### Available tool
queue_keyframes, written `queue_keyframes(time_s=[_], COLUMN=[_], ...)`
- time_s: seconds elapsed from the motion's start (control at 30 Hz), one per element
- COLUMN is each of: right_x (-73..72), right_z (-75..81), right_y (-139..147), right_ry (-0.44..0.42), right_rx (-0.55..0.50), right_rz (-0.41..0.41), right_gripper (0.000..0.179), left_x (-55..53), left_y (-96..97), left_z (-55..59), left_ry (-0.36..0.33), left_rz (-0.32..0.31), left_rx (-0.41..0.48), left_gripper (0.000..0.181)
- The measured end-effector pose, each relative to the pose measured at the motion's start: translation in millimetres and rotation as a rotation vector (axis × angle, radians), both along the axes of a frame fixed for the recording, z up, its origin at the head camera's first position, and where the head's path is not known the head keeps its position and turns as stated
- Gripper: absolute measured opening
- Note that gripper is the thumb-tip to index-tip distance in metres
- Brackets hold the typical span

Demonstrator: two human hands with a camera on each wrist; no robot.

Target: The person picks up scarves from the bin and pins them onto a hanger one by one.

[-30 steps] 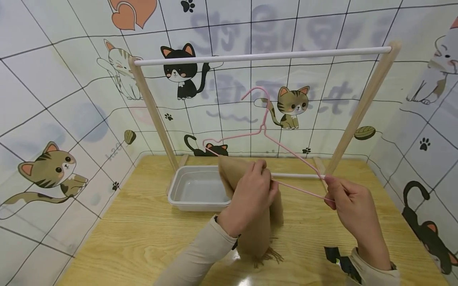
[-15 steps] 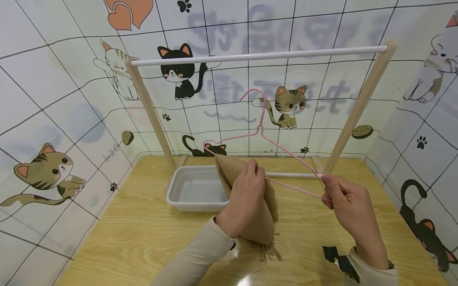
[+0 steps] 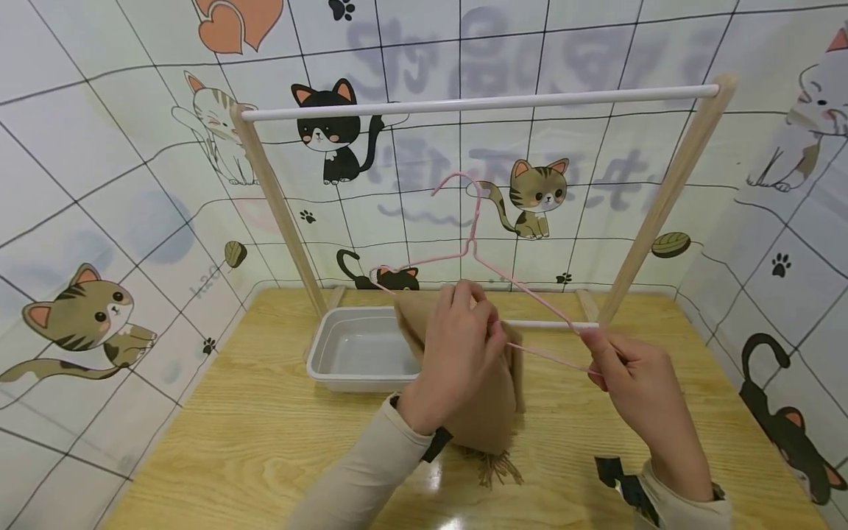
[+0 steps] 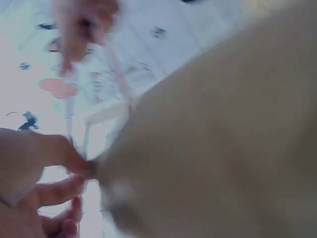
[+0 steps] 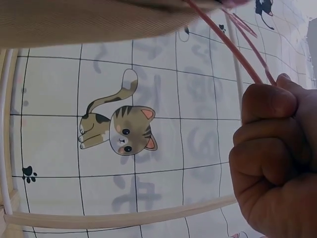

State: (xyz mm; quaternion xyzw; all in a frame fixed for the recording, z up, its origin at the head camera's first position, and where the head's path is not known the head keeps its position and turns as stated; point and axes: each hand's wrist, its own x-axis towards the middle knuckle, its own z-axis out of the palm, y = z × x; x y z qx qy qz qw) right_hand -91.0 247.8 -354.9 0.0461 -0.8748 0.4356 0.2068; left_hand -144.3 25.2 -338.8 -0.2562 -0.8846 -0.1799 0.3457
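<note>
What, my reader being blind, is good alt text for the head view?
A person's left hand holds a brown fringed cloth draped over a pink hanger; the right hand grips its corner. Behind are a white tray and a rack.

Head cam: fwd/down over yellow wood-grain counter (image 3: pixel 265 427). R wrist: sideways, facing white cat-print wall (image 5: pixel 59 84). L wrist: v. near brown fringed cloth (image 4: pixel 213 139) (in all 3).

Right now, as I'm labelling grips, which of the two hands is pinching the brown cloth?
The left hand, the one nearer the white tray, pinches the brown cloth. The right hand instead grips one corner of the pink hanger.
</note>
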Motion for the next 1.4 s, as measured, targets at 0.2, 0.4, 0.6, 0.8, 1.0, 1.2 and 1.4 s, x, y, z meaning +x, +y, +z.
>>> queue_keyframes(time_s=[0.2, 0.4, 0.6, 0.8, 1.0, 1.2, 1.4], right_x=[-3.0, -2.4, -2.1, -2.3, -3.3, -5.7, -8.5], right_z=[-3.3, -5.4, -5.7, -8.0, -9.9, -10.3, -11.5], right_y=[-5.1, -0.4, 6.1, 12.5, 16.7, 19.5, 20.1], right_ry=[0.019, 0.003, 0.028, 0.013, 0.021, 0.053, 0.091], right_rx=[-0.023, -0.053, -0.058, -0.087, -0.104, -0.110, -0.141], right_rz=[0.005, -0.014, -0.023, -0.042, -0.026, -0.011, 0.047], right_gripper=[0.045, 0.048, 0.045, 0.048, 0.049, 0.050, 0.048], left_x=[5.3, -1.8, -22.9, -38.0, -45.6, -47.6, -46.7], left_y=[11.0, -1.0, -34.8, -63.2, -65.7, -58.0, -52.4], left_z=[6.4, -15.6, -17.9, -18.6, -25.2, -29.6, -30.2], left_ry=[-0.117, -0.236, -0.228, -0.149, -0.065, 0.012, 0.050], left_rz=[-0.224, -0.400, -0.407, -0.370, -0.417, -0.427, -0.415], left_rx=[0.109, -0.096, -0.131, -0.160, -0.227, -0.265, -0.306], left_gripper=[0.007, 0.016, 0.024, 0.031, 0.042, 0.044, 0.030])
